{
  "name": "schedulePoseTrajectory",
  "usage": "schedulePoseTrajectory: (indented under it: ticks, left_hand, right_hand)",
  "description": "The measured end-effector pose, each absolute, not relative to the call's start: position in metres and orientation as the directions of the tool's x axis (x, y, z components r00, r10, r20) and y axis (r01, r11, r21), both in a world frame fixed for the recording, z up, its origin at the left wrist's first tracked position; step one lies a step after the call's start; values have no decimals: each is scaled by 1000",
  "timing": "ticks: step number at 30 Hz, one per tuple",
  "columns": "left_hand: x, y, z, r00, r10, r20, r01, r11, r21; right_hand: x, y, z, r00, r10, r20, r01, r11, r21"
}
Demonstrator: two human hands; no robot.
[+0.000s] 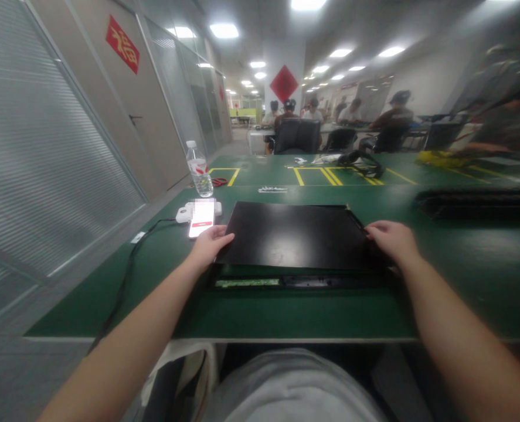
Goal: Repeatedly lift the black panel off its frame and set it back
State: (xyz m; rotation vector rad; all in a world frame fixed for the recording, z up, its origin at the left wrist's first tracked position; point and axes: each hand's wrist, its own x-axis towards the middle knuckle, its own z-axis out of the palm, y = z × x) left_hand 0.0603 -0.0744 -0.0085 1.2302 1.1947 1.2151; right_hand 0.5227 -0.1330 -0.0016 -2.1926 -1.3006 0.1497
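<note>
A flat black panel (286, 235) with a dull shine spans the space between my hands over the green table (303, 316). My left hand (209, 243) grips its left edge, thumb on top. At the right edge, my right hand (391, 237) pinches the panel's frame near a thin dark strip. Just below the panel's near edge lies a long black part with a green circuit strip (247, 282) at its left end. The panel hides what lies under it.
Left of the panel are a lit phone (201, 218), a white power strip (183, 214) with a black cable, and a water bottle (200, 171). Red scissors (219, 182) lie behind. A long black object (483, 203) is at right. Other people sit farther back.
</note>
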Motion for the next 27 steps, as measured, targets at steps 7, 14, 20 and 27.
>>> schedulePoseTrajectory:
  ticks: [7,14,20,27]
  left_hand:
    - [61,-75,-8,-9,1000,-3,1,3,1000]
    - [62,-74,-7,-6,1000,-15,4,15,1000]
    - [62,-75,-6,-39,999,-15,2,15,1000]
    - [61,-75,-7,-20,1000,-13,4,13,1000]
  right_hand:
    - [521,-134,0,523,830,193,765,-357,-536]
    - [521,-135,1,535,822,193,757,-366,-541]
    - [519,-135,3,542,821,179,743,-369,-558]
    - [521,-135,0,529,822,212,745,-330,-580]
